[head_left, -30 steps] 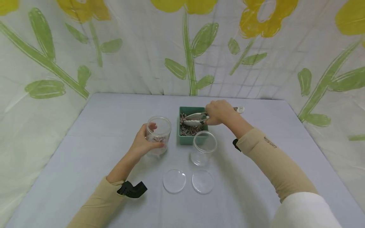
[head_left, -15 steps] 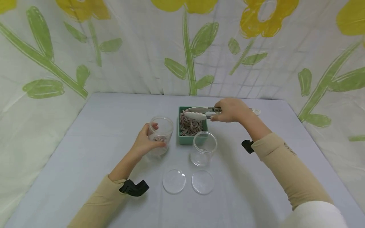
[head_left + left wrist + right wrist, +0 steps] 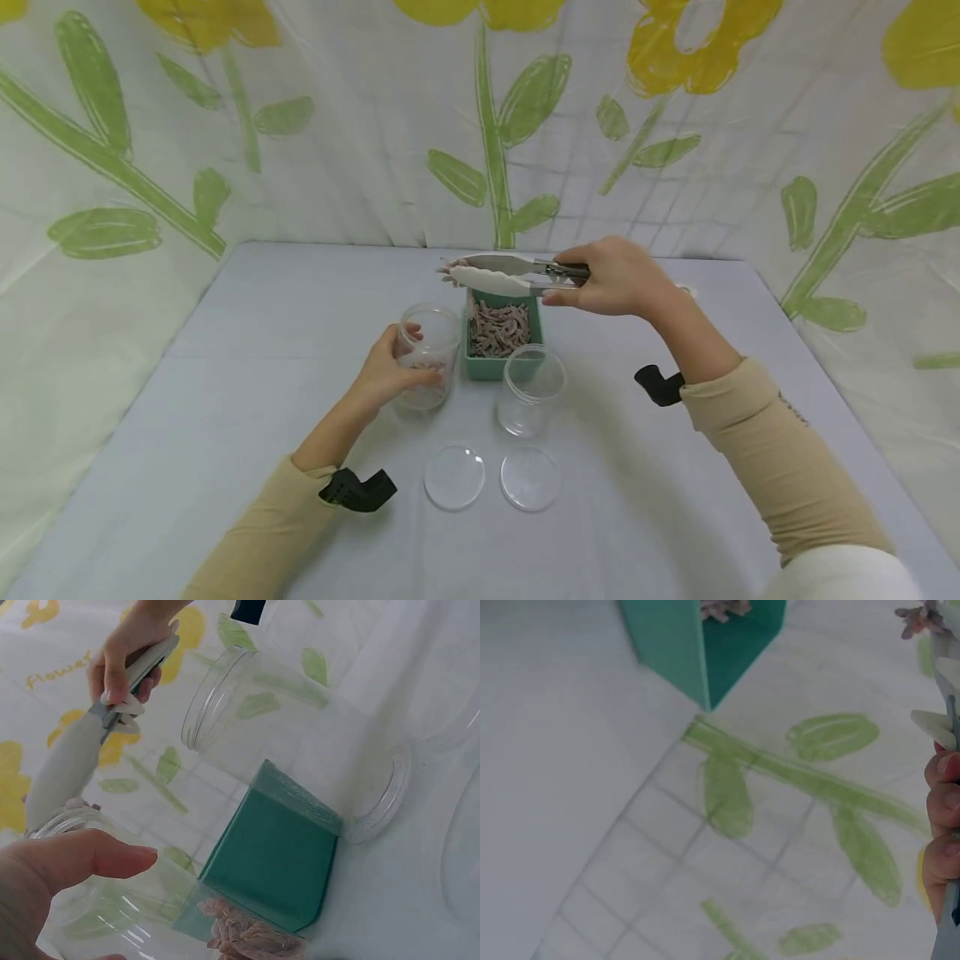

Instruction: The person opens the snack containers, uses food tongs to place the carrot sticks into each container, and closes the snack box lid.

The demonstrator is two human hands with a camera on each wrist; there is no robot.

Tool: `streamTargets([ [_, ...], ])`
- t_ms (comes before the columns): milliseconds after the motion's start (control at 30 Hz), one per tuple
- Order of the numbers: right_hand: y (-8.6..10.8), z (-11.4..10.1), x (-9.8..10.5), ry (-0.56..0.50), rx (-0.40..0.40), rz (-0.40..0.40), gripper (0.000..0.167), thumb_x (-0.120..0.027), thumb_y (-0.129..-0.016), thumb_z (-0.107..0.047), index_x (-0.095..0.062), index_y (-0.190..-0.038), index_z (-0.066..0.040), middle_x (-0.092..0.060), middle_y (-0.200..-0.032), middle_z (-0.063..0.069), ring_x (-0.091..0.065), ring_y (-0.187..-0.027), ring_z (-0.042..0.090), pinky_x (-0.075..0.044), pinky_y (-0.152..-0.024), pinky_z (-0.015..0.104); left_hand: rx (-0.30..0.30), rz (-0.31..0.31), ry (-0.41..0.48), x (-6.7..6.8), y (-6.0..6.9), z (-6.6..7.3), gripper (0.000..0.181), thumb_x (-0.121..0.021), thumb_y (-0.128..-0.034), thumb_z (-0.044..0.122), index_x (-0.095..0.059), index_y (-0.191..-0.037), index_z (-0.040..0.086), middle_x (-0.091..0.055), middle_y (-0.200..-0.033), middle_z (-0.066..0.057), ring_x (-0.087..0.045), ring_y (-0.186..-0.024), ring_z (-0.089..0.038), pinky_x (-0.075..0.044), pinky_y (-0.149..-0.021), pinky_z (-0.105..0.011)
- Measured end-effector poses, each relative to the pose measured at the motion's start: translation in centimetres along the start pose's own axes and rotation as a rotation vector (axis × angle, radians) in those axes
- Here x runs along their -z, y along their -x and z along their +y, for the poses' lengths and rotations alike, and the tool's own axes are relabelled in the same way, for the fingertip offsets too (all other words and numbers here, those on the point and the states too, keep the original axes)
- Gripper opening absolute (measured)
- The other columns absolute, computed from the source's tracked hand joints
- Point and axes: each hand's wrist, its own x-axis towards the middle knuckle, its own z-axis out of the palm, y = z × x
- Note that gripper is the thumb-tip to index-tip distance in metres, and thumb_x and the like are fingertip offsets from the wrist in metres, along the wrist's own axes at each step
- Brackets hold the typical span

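Note:
My left hand (image 3: 382, 375) grips a clear round jar (image 3: 429, 333) from its left side; brownish-grey strips (image 3: 247, 934) lie in its bottom. With my right hand (image 3: 618, 279) I hold a pair of tongs (image 3: 498, 279) with white tips, raised over the back of a green box (image 3: 491, 369). A few small strips (image 3: 450, 271) stick out between the tong tips, up behind the jar's mouth. The box holds many more such strips (image 3: 498, 329). In the right wrist view only the fingers (image 3: 945, 802) and part of the tongs show.
A second clear jar (image 3: 531, 392) stands open in front of the box, right of the held jar. Two clear round lids (image 3: 454, 477) lie flat nearer me. A flower-painted curtain (image 3: 337, 167) hangs behind the table (image 3: 225, 375).
My right hand has lifted the tongs up out of the green box and brought their tips leftward, with strips between them. My left hand keeps its hold on the jar, nearly still.

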Motion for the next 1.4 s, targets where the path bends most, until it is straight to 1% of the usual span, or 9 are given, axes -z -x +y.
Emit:
streamTargets([
  [200, -0.7, -2.2, -0.8, 0.044, 0.131, 0.087, 0.031, -0.073, -0.085, -0.038, -0.061, -0.085, -0.01, -0.043, -0.06, -0.001, -0.038, -0.054, 0.015, -0.03, -0.054, 0.031, -0.006, -0.014, 0.022, -0.2, -0.1, 0.0, 0.073, -0.076, -0.0778, 0.006, -0.036, -0.138, -0.002, -0.043, -0.14, -0.02, -0.034, -0.135, -0.038, -0.029, -0.109, -0.055],
  [367, -0.8, -2.9, -1.6, 0.096, 0.192, 0.105, 0.033, -0.074, -0.083, -0.039, -0.066, -0.095, -0.01, -0.043, -0.057, -0.004, -0.037, -0.052, 0.011, -0.028, -0.05, 0.028, 0.003, -0.005, 0.036, -0.3, 0.0, 0.1, 0.071, -0.075, -0.0783, 0.007, -0.036, -0.138, -0.001, -0.04, -0.145, -0.018, -0.033, -0.137, -0.037, -0.029, -0.109, -0.055],
  [533, -0.4, -3.4, -1.8, 0.117, 0.209, 0.034, 0.033, -0.075, -0.081, -0.039, -0.066, -0.093, -0.01, -0.04, -0.056, -0.005, -0.031, -0.052, 0.009, -0.024, -0.048, 0.026, 0.0, 0.043, 0.047, -0.4, 0.0, 0.2, 0.069, -0.076, -0.0767, 0.006, -0.038, -0.133, -0.001, -0.04, -0.143, -0.021, -0.034, -0.135, -0.037, -0.028, -0.109, -0.056],
  [733, -0.2, -3.6, -1.4, 0.094, 0.182, -0.066, 0.04, -0.075, -0.081, -0.041, -0.07, -0.107, -0.01, -0.052, -0.064, -0.005, -0.039, -0.055, 0.011, -0.032, -0.052, 0.028, -0.049, 0.064, 0.031, -0.3, 0.2, -0.1, 0.078, -0.08, -0.0725, 0.002, -0.038, -0.137, -0.001, -0.046, -0.139, -0.021, -0.036, -0.134, -0.035, -0.022, -0.112, -0.056],
  [933, 0.0, -3.5, -1.1, 0.061, 0.16, -0.082, 0.056, -0.076, -0.079, -0.046, -0.068, -0.12, -0.008, -0.057, -0.07, -0.003, -0.045, -0.06, 0.013, -0.036, -0.056, 0.031, -0.098, 0.042, 0.055, -0.3, 0.4, -0.5, 0.077, -0.078, -0.0723, -0.001, -0.038, -0.138, -0.003, -0.046, -0.137, -0.023, -0.037, -0.133, -0.037, -0.023, -0.112, -0.056],
  [1100, 0.1, -2.6, -0.7, -0.004, 0.115, 0.012, 0.056, -0.077, -0.079, -0.046, -0.062, -0.116, -0.006, -0.056, -0.08, 0.003, -0.045, -0.064, 0.017, -0.037, -0.06, 0.033, -0.129, 0.022, 0.172, -0.1, 0.4, -0.9, 0.071, -0.07, -0.0716, -0.009, -0.036, -0.134, -0.007, -0.04, -0.14, -0.028, -0.033, -0.134, -0.04, -0.023, -0.113, -0.051],
  [1233, 0.4, -1.3, 0.4, -0.023, -0.013, 0.065, 0.051, -0.077, -0.079, -0.046, -0.059, -0.109, -0.008, -0.06, -0.089, 0.005, -0.05, -0.067, 0.022, -0.041, -0.063, 0.037, -0.129, 0.009, 0.314, 0.2, 0.4, -1.2, 0.069, -0.064, -0.0701, -0.016, -0.033, -0.132, -0.008, -0.036, -0.142, -0.03, -0.029, -0.137, -0.039, -0.024, -0.113, -0.046],
  [1300, 0.4, -0.7, 0.9, 0.015, -0.088, 0.026, 0.059, -0.076, -0.079, -0.049, -0.058, -0.116, -0.007, -0.062, -0.097, 0.009, -0.056, -0.077, 0.027, -0.046, -0.069, 0.042, -0.119, -0.007, 0.418, 0.5, 0.4, -1.3, 0.065, -0.06, -0.0698, -0.017, -0.036, -0.128, -0.002, -0.034, -0.144, -0.025, -0.025, -0.139, -0.036, -0.021, -0.114, -0.043],
  [1400, 0.2, 0.1, 1.2, 0.145, -0.164, -0.102, 0.08, -0.073, -0.077, -0.056, -0.051, -0.133, -0.003, -0.063, -0.115, 0.015, -0.06, -0.1, 0.034, -0.048, -0.081, 0.052, -0.136, -0.023, 0.562, 0.8, 0.4, -1.5, 0.064, -0.055, -0.0677, -0.021, -0.041, -0.121, 0.011, -0.032, -0.145, -0.011, -0.019, -0.142, -0.028, -0.016, -0.116, -0.04],
])
